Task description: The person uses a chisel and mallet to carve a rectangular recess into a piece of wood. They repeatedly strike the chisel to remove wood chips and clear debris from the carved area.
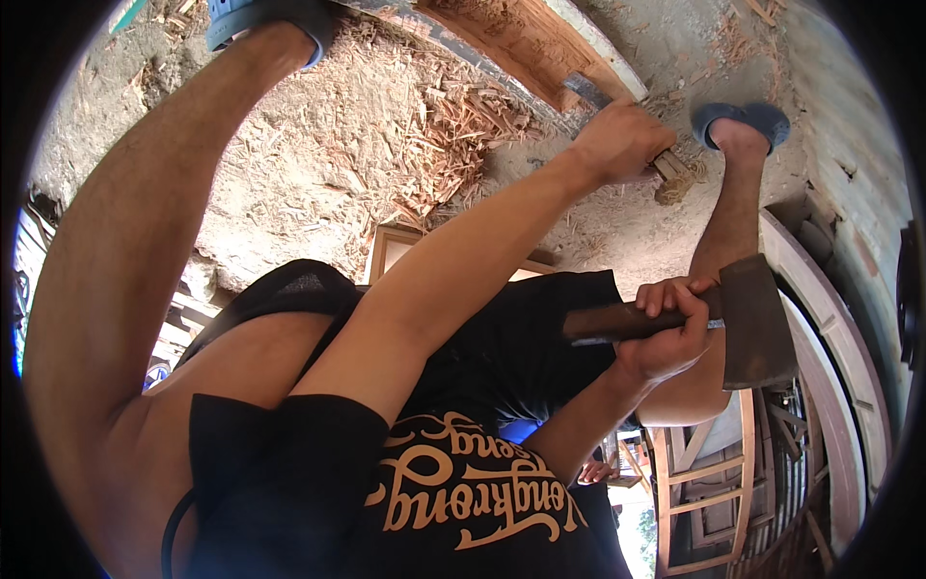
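My left hand point(622, 140) is closed round the wooden handle of a chisel point(673, 172), whose end is frayed; its grey metal part point(585, 92) lies against a long wooden workpiece point(526, 53) with a hollowed, reddish inner face at the top. My right hand point(661, 338) is closed round the dark wooden handle of a hatchet point(757, 328), held below and right of my left hand near my leg, its broad dark head turned to the right. The chisel's cutting edge cannot be made out.
Wood shavings point(444, 145) cover the ground. My feet in blue clogs point(738, 125) stand on either side. A wooden frame point(395, 246) lies behind my legs. Curved timbers point(839, 318) and slatted pieces point(704, 468) lean by a pale wall point(858, 193). Another person's hand point(595, 471) shows low at right.
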The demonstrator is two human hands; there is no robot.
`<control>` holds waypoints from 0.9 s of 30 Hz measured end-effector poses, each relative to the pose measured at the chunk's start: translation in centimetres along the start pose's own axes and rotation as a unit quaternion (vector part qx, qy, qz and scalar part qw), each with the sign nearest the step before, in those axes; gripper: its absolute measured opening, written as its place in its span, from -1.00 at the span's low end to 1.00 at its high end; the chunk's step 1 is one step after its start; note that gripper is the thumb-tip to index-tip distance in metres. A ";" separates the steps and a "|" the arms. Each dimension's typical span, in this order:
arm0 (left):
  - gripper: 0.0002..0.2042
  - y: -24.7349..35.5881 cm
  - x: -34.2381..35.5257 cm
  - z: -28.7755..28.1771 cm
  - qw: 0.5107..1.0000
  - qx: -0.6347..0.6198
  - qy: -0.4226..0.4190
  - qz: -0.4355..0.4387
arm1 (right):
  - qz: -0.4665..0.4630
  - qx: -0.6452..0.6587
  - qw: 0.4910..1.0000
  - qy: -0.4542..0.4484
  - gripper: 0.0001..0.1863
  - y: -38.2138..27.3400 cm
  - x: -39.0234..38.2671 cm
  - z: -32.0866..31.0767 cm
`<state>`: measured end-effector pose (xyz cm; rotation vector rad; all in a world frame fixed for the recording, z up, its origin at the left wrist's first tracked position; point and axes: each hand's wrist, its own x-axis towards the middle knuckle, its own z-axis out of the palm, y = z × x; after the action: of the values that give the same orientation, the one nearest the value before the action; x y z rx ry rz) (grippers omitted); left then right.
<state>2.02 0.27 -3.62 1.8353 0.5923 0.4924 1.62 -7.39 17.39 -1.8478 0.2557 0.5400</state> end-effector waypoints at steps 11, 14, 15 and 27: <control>-0.83 -0.6 -0.3 0.7 0.998 0.036 0.000 0.044 | 0.102 0.054 0.992 -0.053 -0.86 3.3 2.3 -0.3; -0.82 -0.6 -0.4 0.7 0.997 0.055 -0.008 0.047 | 0.237 -0.009 0.967 -0.096 -0.83 3.9 3.8 0.1; -0.82 -0.6 -0.5 0.6 0.997 0.057 -0.010 0.048 | 0.231 0.016 0.969 -0.087 -0.84 3.4 3.5 -0.4; -0.80 -0.5 -0.1 1.1 0.998 0.041 0.029 0.023 | 0.117 0.047 0.991 -0.051 -0.85 2.4 3.4 -0.3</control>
<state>2.52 -0.45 -4.49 1.9220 0.6190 0.5599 3.59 -8.20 13.79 -1.7035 0.4251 0.7676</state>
